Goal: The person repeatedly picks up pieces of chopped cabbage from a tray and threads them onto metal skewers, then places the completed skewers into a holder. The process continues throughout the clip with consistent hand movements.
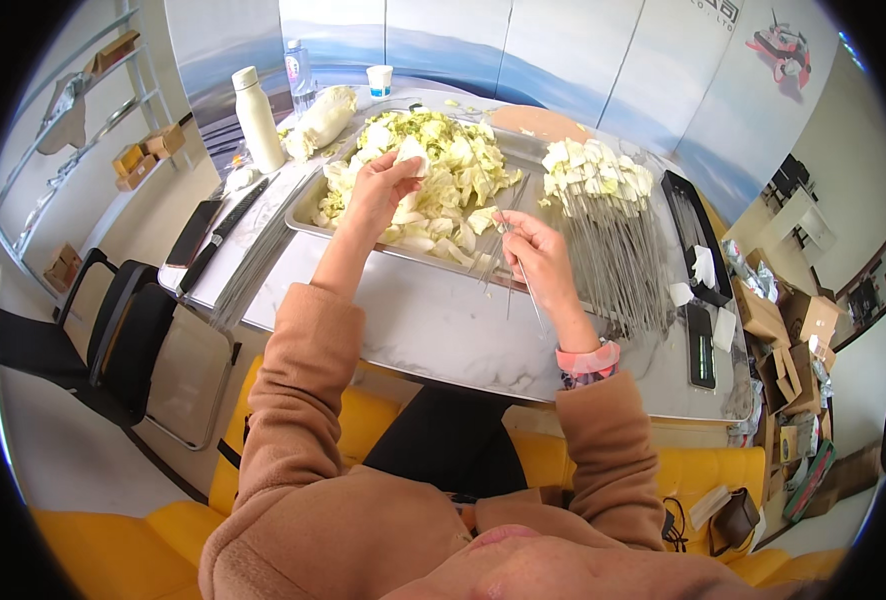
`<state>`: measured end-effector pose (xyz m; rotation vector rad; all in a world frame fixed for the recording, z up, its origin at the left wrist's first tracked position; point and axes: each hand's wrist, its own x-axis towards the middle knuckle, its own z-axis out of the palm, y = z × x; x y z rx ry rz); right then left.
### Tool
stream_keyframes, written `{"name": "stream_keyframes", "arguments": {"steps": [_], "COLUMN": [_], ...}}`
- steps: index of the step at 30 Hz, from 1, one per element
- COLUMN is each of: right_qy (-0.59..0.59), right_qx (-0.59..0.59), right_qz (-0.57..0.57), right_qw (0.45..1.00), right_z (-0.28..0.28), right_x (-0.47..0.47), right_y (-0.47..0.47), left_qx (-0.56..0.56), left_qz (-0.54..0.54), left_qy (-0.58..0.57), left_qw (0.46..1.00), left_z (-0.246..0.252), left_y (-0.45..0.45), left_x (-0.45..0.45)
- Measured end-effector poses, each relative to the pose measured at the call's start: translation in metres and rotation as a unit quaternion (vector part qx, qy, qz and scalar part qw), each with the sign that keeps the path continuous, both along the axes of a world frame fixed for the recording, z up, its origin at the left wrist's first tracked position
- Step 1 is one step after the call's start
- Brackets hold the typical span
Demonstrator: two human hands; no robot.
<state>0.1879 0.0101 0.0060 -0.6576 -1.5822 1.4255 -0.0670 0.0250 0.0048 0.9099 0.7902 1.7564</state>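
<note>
Over the heap of torn cabbage leaves (443, 180), my left hand (384, 189) pinches a pale cabbage leaf piece (413, 152) between thumb and fingers. My right hand (539, 251) grips a thin metal skewer (531, 289) at the tray's front edge. A cabbage piece (482, 219) is at the fingertips of that hand; whether the skewer goes through it I cannot tell. The leaves fill the left part of a metal tray (312, 226). On the right lie many skewers threaded with cabbage (597, 171), their bare ends (627, 277) pointing towards me. More loose skewers (516, 196) rest in the tray.
Bare skewers (255, 262), a knife (222, 232) and a dark phone-like slab (194, 234) lie left. Behind them stand a white bottle (258, 124), a whole cabbage (325, 120), a clear bottle (299, 75) and a paper cup (379, 81). A black box (694, 225) sits right.
</note>
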Motion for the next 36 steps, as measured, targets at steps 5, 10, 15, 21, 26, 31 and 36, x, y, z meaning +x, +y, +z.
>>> {"name": "stream_keyframes", "arguments": {"steps": [5,10,15,21,26,31,36], "right_qy": [0.001,-0.07,-0.121,-0.158,-0.161,-0.16,-0.155], "right_qx": [-0.02,0.023,0.046,0.082,0.081,0.084,0.096], "right_qz": [0.01,0.03,0.043,0.047,0.039,0.034,0.03], "right_qw": [1.0,0.997,0.991,0.983,0.983,0.983,0.983], "right_z": [0.001,0.003,0.004,0.001,0.004,0.003,0.001], "right_x": [0.002,0.01,0.011,0.012,0.01,0.008,0.007], "right_y": [-0.002,-0.008,-0.011,-0.009,-0.013,-0.013,-0.012], "left_qx": [-0.002,0.004,0.011,0.019,0.021,0.052,0.072], "left_qz": [0.007,0.034,0.024,0.03,0.059,0.045,0.039], "left_qy": [-0.056,-0.134,-0.177,-0.199,-0.223,-0.201,-0.177], "left_qw": [0.998,0.99,0.984,0.979,0.973,0.977,0.981], "left_z": [-0.01,-0.013,-0.015,-0.013,-0.007,-0.008,-0.016], "left_y": [0.013,0.016,0.017,0.018,0.014,0.014,0.019], "left_x": [0.0,-0.005,-0.011,-0.009,0.0,-0.001,-0.004]}}
